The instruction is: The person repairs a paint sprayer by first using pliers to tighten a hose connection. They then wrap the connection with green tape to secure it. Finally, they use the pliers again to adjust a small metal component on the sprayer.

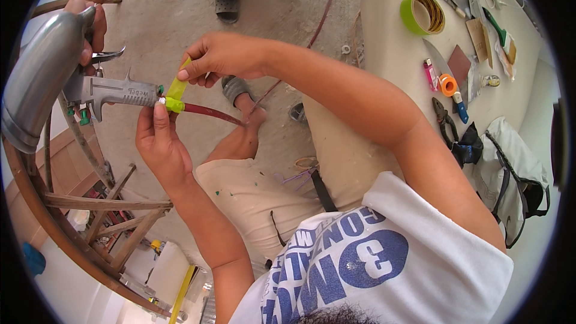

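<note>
A grey spray gun [111, 90] with a large metal cup [45, 75] is at the left, gripped by another person's hand [90, 24]. From its rear end a dark red hose [213, 112] runs right. Yellow-green tape [174, 105] is wound around the joint between gun and hose. Thumb and fingers of my left hand [162, 138] pinch that joint from below. Above it, my right hand [225, 60] is closed on the free strip of the tape [178, 86], which stretches down to the joint. My fingertips partly hide the joint.
On the pale surface at right lie a green tape roll [423, 14], a knife [441, 63], an orange ring [448, 84], a pink lighter [430, 75], pliers [444, 120] and a white bag [510, 156]. A wooden frame [108, 204] stands lower left. Another person's feet [227, 3] are ahead.
</note>
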The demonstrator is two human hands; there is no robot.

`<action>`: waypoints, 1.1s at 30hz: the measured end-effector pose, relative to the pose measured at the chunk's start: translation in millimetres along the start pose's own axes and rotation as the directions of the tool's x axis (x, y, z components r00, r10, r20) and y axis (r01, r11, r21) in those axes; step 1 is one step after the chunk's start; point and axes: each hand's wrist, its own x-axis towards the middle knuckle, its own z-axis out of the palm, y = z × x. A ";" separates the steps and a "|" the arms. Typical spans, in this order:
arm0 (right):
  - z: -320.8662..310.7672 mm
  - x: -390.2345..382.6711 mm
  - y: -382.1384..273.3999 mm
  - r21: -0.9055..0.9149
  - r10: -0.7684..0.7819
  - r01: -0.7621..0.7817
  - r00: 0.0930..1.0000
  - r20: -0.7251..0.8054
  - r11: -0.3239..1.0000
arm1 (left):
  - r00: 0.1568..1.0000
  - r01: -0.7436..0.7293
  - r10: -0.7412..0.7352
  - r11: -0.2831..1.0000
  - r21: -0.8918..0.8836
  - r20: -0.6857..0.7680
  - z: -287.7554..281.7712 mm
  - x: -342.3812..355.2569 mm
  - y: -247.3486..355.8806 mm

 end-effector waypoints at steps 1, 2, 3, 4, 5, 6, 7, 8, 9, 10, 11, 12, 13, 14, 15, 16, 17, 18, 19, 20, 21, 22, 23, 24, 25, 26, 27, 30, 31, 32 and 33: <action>0.3 0.0 -0.6 -0.025 -0.032 0.031 0.999 -0.032 0.999 | 1.000 -0.002 0.002 0.999 0.034 -0.019 -0.2 0.4 0.8; 2.3 -2.2 -4.9 -0.054 -0.061 0.057 0.996 -0.062 0.997 | 0.999 -0.003 0.005 0.998 0.065 -0.041 -0.1 -0.1 0.6; 5.2 -5.2 -8.5 -0.155 -0.081 0.061 0.989 -0.127 0.986 | 0.998 -0.004 0.010 0.995 0.096 -0.062 0.1 -0.9 0.4; 10.1 -8.8 -10.9 -0.254 -0.106 0.056 0.976 -0.190 0.966 | 0.997 0.004 0.008 0.990 0.141 -0.082 0.6 -2.1 -0.3; 16.4 -12.0 -15.5 -0.354 -0.138 0.043 0.958 -0.250 0.934 | 0.995 0.009 0.010 0.983 0.183 -0.103 1.2 -1.4 -1.0; 22.2 -16.9 -17.0 -0.435 -0.227 0.097 0.939 -0.259 0.895 | 0.992 0.014 0.013 0.975 0.224 -0.123 1.4 -0.3 -1.7; 28.6 -23.5 -17.9 -0.514 -0.315 0.145 0.912 -0.261 0.845 | 0.993 0.020 0.008 0.973 0.229 -0.122 0.6 1.6 -2.8; 35.6 -29.8 -19.1 -0.591 -0.402 0.189 0.881 -0.252 0.784 | 0.992 0.023 0.006 0.972 0.235 -0.123 0.0 2.8 -3.3; 43.2 -34.3 -18.9 -0.609 -0.431 0.200 0.864 -0.259 0.767 | 0.992 0.027 0.004 0.970 0.240 -0.125 -0.7 4.0 -3.0; 50.7 -38.2 -17.2 -0.628 -0.460 0.210 0.847 -0.266 0.750 | 0.993 0.026 0.005 0.966 0.257 -0.122 -1.5 5.2 -1.8; 56.9 -42.4 -15.6 -0.648 -0.489 0.218 0.829 -0.272 0.730 | 0.993 0.025 0.007 0.962 0.270 -0.117 -1.2 6.0 -0.4; 62.7 -43.3 -12.5 -0.686 -0.558 0.249 0.785 -0.270 0.683 | 0.994 0.023 0.009 0.959 0.283 -0.113 -1.0 7.0 0.7; 68.6 -41.1 -8.1 -0.724 -0.622 0.276 0.737 -0.263 0.633 | 0.996 0.010 0.010 0.971 0.241 -0.084 -1.1 8.1 0.8; 74.2 -39.5 -5.7 -0.759 -0.683 0.298 0.686 -0.252 0.579 | 0.998 -0.002 0.013 0.980 0.197 -0.057 -1.8 9.0 0.2; 78.7 -39.0 -3.5 -0.785 -0.701 0.293 0.673 -0.237 0.546 | 0.999 -0.012 0.017 0.988 0.153 -0.029 -2.4 9.6 0.0; 82.7 -38.5 -1.4 -0.809 -0.718 0.286 0.660 -0.221 0.513 | 1.000 -0.004 0.007 0.990 0.138 -0.021 -3.3 9.8 0.2; 86.0 -37.5 1.0 -0.833 -0.734 0.278 0.647 -0.206 0.479 | 1.000 0.004 -0.003 0.993 0.122 -0.011 -4.5 10.1 -0.2; 89.2 -35.6 4.0 -0.875 -0.766 0.254 0.616 -0.182 0.413 | 1.000 0.013 -0.013 0.994 0.107 -0.001 -4.8 10.4 0.4; 92.1 -33.7 6.7 -0.911 -0.795 0.226 0.586 -0.156 0.345 | 0.999 0.043 -0.041 0.995 0.095 -0.015 -3.6 11.1 3.1; 95.1 -33.0 7.7 -0.940 -0.821 0.197 0.557 -0.125 0.277 | 0.997 0.073 -0.071 0.994 0.083 -0.033 -2.8 11.4 7.2; 97.2 -33.2 8.8 -0.959 -0.831 0.175 0.549 -0.091 0.221 | 0.994 0.103 -0.100 0.992 0.071 -0.050 -2.6 11.3 10.3; 99.2 -33.1 9.7 -0.974 -0.839 0.153 0.541 -0.057 0.165 | 0.991 0.133 -0.132 0.988 0.074 -0.029 -5.2 11.9 12.9; 101.2 -33.7 8.3 -0.986 -0.845 0.129 0.535 -0.021 0.107 | 0.987 0.163 -0.163 0.984 0.076 -0.008 -9.7 13.9 15.8; 103.7 -34.4 7.0 -0.994 -0.842 0.087 0.539 -0.005 0.062 | 0.981 0.193 -0.194 0.978 0.079 0.012 -13.2 16.1 18.4; 106.6 -35.3 5.5 -0.999 -0.839 0.045 0.544 0.011 0.016 | 0.978 0.207 -0.210 0.974 0.095 0.019 -14.9 18.2 21.2; 109.4 -36.1 4.8 -1.000 -0.835 0.003 0.550 0.027 -0.030 | 0.974 0.221 -0.225 0.969 0.111 0.025 -16.3 19.6 24.0; 111.4 -36.4 4.9 -0.999 -0.834 -0.012 0.550 0.035 -0.049 | 0.970 0.234 -0.240 0.964 0.126 0.030 -16.8 20.1 26.8; 117.8 -38.2 8.7 -0.994 -0.829 -0.032 0.555 0.069 -0.104 | 0.957 0.276 -0.284 0.955 0.112 0.059 -8.4 19.5 37.0; 123.0 -40.9 15.4 -0.993 -0.823 -0.018 0.561 0.088 -0.118 | 0.952 0.276 -0.290 0.952 0.136 0.100 -4.2 17.6 39.5; 127.0 -43.7 15.1 -0.991 -0.816 -0.002 0.568 0.109 -0.134 | 0.945 0.274 -0.296 0.949 0.157 0.139 -1.1 14.9 41.4; 128.3 -46.7 14.7 -0.991 -0.794 0.112 0.596 0.124 -0.070 | 0.937 0.272 -0.303 0.946 0.179 0.177 0.5 14.1 44.3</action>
